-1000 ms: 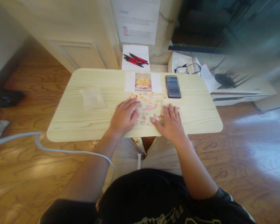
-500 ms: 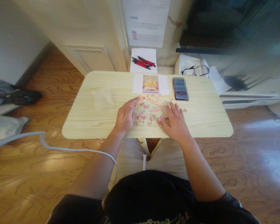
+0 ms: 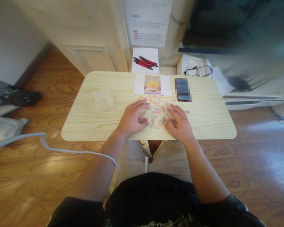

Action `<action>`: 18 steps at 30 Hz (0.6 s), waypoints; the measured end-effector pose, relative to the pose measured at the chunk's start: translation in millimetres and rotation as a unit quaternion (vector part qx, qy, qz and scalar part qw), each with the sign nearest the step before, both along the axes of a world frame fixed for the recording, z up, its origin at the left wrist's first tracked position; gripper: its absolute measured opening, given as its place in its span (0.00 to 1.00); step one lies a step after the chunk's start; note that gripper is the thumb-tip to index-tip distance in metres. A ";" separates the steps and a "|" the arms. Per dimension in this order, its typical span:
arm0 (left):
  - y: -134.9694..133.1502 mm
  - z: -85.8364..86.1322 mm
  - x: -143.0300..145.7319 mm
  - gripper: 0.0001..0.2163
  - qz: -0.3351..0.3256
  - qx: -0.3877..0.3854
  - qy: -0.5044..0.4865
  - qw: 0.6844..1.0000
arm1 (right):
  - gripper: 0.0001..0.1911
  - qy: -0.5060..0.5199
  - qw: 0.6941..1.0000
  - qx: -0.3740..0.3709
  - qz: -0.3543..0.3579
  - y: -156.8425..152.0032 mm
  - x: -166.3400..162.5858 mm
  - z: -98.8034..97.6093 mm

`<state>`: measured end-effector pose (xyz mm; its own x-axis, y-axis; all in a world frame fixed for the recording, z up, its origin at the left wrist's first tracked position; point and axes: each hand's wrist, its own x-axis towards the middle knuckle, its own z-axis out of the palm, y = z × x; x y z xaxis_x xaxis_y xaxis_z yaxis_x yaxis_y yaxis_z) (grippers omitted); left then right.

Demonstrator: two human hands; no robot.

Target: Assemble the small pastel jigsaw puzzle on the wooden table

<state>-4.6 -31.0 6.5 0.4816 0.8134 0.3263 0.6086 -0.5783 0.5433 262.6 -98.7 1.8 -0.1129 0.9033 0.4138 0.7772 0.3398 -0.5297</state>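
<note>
Several small loose puzzle pieces (image 3: 156, 112) in pink, orange and yellow lie scattered on a light wooden table (image 3: 203, 121). My left hand (image 3: 132, 118) rests flat on the left side of the pile with fingers spread. On the right side, my right hand (image 3: 180, 121) lies over the pieces with its fingers slightly curled and apart. Neither hand grips a piece. Behind the pile lies a picture card (image 3: 152, 84) of a yellow figure on white paper.
A phone (image 3: 182, 90) lies right of the card. An empty clear plastic bag (image 3: 103, 100) sits on the table's left part. Red and black pens (image 3: 144, 61) rest on paper behind the table. A white cable (image 3: 61, 148) crosses the wood floor at left.
Both hands have drawn closer together over the pile, the left sliding right onto the pieces and the right curling its fingers. The camera view shifted a little.
</note>
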 end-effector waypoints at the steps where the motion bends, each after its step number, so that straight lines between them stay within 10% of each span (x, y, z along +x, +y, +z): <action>1: 0.0 -0.1 0.0 0.32 0.000 0.000 0.004 1.000 | 0.24 0.007 1.000 0.001 -0.003 -0.1 0.7 0.3; 18: -0.4 0.5 1.0 0.28 0.002 0.008 0.007 1.000 | 0.20 -0.009 0.994 0.028 0.105 -5.5 5.2 -2.3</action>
<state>-3.6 -31.3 7.0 0.4831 0.8098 0.3329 0.6185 -0.5847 0.5249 267.8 -104.1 -0.5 -0.3040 0.8351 0.4585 0.6958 0.5234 -0.4919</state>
